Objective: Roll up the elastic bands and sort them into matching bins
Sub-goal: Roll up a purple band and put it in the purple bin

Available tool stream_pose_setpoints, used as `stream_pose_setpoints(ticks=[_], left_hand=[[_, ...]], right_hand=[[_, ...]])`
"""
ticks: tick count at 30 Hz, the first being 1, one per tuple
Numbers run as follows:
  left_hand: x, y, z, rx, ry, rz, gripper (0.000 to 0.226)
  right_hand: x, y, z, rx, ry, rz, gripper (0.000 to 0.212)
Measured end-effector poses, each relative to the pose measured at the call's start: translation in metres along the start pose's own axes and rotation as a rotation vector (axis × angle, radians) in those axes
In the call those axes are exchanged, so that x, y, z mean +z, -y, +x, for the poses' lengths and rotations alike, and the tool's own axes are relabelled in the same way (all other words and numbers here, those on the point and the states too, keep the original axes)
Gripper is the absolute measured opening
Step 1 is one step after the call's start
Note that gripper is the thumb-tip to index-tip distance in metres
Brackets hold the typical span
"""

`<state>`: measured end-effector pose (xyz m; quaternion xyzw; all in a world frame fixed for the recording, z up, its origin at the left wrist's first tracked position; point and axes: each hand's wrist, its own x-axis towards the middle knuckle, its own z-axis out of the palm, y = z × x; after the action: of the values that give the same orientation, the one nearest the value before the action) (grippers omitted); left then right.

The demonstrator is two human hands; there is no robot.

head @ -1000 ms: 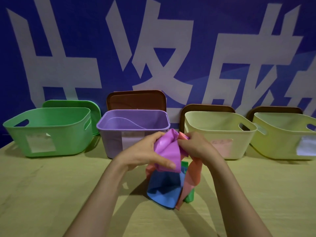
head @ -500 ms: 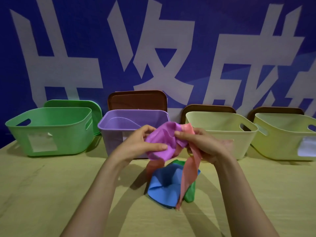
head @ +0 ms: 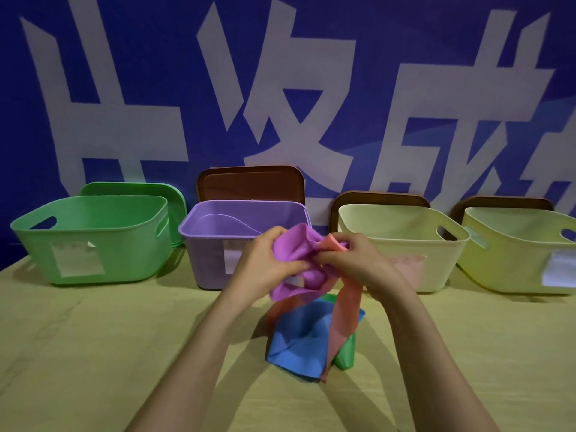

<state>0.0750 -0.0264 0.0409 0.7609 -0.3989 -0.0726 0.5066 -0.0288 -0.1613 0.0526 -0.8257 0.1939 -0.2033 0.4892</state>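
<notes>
Purple band (head: 296, 247) is crumpled and held off the table, bunched in the left grip (head: 261, 263). Salmon band (head: 347, 313) is pinched at its top by the right grip (head: 355, 260), touching the purple one, and hangs as a loop. Blue band (head: 299, 344) lies folded on the table below, partly over the green band (head: 346, 353). Four open bins line the far side: green bin (head: 131, 244) on the left, then purple bin (head: 205, 260), cream bin (head: 442, 260) and yellow-green bin (head: 505, 263) on the right.

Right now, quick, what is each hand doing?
Left hand: grips the purple elastic band.
Right hand: pinches the salmon elastic band.
</notes>
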Motion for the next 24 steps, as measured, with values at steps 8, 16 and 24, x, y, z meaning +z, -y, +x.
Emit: stream_pose_setpoints(ticks=[8,16,24], left_hand=[[-0.005,0.008,0.009,0.023,-0.101,-0.015,0.025],[-0.004,0.014,0.011,0.032,-0.258,0.283,0.028],[0.003,0.011,0.003,-0.038,-0.189,0.298,0.019]], right_hand=[[-0.017,-0.004,-0.002,0.102,0.007,0.098,0.027],[-0.02,-0.001,-0.005,0.086,0.11,0.202,0.017],[-0.008,0.003,-0.005,0.038,0.049,0.23,0.03]])
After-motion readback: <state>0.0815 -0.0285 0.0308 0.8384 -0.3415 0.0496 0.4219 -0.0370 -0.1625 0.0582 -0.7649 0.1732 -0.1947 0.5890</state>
